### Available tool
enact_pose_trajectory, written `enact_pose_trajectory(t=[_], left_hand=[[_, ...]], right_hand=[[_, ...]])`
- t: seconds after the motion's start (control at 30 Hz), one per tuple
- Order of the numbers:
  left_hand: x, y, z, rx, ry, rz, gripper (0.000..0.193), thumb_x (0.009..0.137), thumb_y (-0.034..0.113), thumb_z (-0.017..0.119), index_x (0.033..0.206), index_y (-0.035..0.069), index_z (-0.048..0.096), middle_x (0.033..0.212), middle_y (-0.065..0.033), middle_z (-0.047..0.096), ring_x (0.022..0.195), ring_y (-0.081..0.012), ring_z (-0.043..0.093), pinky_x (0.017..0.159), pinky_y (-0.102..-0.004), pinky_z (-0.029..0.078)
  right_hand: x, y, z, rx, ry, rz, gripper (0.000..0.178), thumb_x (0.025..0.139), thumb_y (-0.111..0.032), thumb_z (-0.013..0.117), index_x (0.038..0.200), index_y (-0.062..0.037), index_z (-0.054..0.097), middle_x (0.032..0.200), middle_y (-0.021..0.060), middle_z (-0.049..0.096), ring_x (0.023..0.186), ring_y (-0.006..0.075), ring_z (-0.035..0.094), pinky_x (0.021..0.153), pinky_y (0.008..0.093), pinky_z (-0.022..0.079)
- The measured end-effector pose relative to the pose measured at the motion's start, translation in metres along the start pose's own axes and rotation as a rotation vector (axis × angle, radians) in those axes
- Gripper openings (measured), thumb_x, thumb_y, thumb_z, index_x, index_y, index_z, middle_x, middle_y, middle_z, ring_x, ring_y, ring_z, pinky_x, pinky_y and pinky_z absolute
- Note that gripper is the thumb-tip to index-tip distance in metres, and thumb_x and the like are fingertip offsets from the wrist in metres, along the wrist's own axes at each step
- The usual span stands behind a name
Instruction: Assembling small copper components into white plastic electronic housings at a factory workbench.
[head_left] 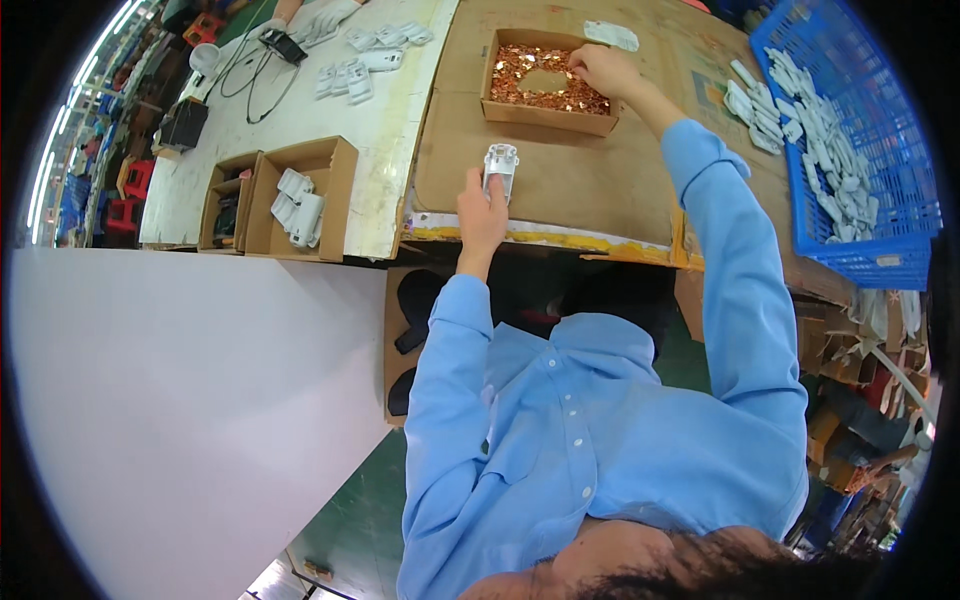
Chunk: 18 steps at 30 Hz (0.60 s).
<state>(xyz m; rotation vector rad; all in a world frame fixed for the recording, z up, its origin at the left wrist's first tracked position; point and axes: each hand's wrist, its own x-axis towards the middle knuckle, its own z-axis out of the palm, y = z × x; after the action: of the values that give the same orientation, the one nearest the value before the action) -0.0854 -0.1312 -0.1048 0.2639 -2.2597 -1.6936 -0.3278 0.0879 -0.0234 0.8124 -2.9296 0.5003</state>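
My left hand [481, 218] is closed around a white plastic casing [501, 160], held above the brown board near the table's front edge. The casing's far end shows an open, hollow shape. Farther off, my right hand [606, 72] reaches over the right side of a shallow cardboard box [550, 119]. Small shiny copper-coloured metal pieces [520, 68] fill that box around a bare patch in its middle. The right fingers are pinched together at the pieces; what is between them is too small to make out.
A blue plastic crate [870, 255] holding many white parts stands at the right, with loose white parts [752, 112] beside it. White casings [360, 72] lie on the left table. Nearer are cardboard boxes [340, 195]. Another person's gloved hand [325, 20] shows at the top.
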Motion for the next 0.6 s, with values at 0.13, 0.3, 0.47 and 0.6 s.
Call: enact_pose_trajectory(t=[0.13, 0.3, 0.47, 0.6], left_hand=[[-0.005, 0.007, -0.002, 0.119, 0.012, 0.004, 0.028, 0.096, 0.023, 0.051, 0.113, 0.002, 0.054, 0.086, -0.0259, 0.066, 0.080, -0.0463, 0.063, 0.069, -0.0516, 0.048], [-0.008, 0.006, 0.001, 0.247, 0.132, 0.129, 0.027, 0.096, 0.023, 0.052, 0.113, 0.002, 0.054, 0.087, -0.0259, 0.066, 0.081, -0.0462, 0.063, 0.070, -0.0523, 0.048], [-0.009, 0.009, -0.001, 0.239, 0.174, 0.132, 0.025, 0.096, 0.022, 0.052, 0.112, 0.003, 0.054, 0.088, -0.0260, 0.066, 0.081, -0.0475, 0.062, 0.070, -0.0535, 0.048], [-0.007, 0.010, 0.006, 0.300, 0.191, 0.160, 0.025, 0.096, 0.022, 0.052, 0.112, 0.004, 0.054, 0.087, -0.0259, 0.066, 0.081, -0.0476, 0.062, 0.069, -0.0541, 0.047]], right_hand=[[0.019, -0.002, 0.016, -0.240, -0.079, -0.125, 0.014, 0.088, -0.015, 0.059, 0.096, -0.0060, 0.066, 0.099, 0.0131, 0.066, 0.096, 0.0342, 0.063, 0.081, 0.0448, 0.052], [0.031, -0.008, 0.023, -0.438, -0.206, -0.138, 0.013, 0.087, -0.015, 0.059, 0.094, -0.0047, 0.064, 0.102, 0.0166, 0.065, 0.097, 0.0349, 0.063, 0.081, 0.0472, 0.052], [0.033, -0.024, 0.023, -0.437, -0.247, -0.097, 0.013, 0.085, -0.011, 0.060, 0.094, -0.0038, 0.064, 0.102, 0.0189, 0.066, 0.099, 0.0359, 0.064, 0.082, 0.0473, 0.053], [0.032, -0.015, 0.027, -0.500, -0.285, -0.027, 0.022, 0.083, -0.002, 0.058, 0.103, -0.0050, 0.067, 0.110, 0.0162, 0.067, 0.105, 0.0335, 0.065, 0.085, 0.0440, 0.055]])
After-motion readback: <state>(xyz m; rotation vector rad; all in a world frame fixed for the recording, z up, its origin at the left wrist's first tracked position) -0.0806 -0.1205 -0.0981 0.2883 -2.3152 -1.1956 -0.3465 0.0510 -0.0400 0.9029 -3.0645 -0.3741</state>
